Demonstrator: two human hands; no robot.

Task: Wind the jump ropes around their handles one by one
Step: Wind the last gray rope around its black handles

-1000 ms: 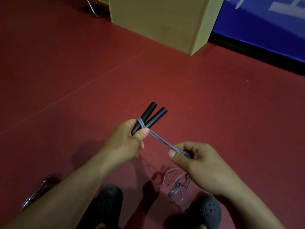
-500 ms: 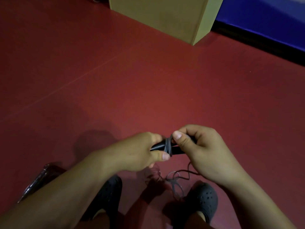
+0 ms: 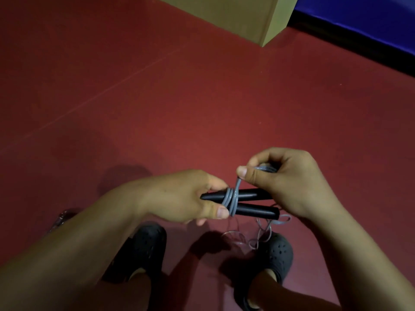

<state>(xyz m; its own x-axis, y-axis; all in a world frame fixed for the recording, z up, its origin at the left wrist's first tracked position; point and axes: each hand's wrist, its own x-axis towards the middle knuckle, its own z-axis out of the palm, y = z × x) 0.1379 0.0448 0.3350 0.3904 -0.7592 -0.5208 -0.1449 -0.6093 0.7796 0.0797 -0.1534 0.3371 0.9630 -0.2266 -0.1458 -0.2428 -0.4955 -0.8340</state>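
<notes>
Left hand [image 3: 186,196] still grips the handles [image 3: 253,203] — right hand [image 3: 283,180], pinching the rope [image 3: 232,198], has lifted it above them.

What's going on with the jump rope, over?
Left hand grips both black handles. Right hand pinches grey rope, a few turns wound. Loose rope trails to the floor by the shoes. Nothing blocking.

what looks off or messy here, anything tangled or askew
Nothing looks damaged. The two black handles are not parallel: they splay apart toward the right hand. The grey rope makes only a few turns around them beside the left hand, and the rest lies in a loose tangle on the red floor.
</notes>
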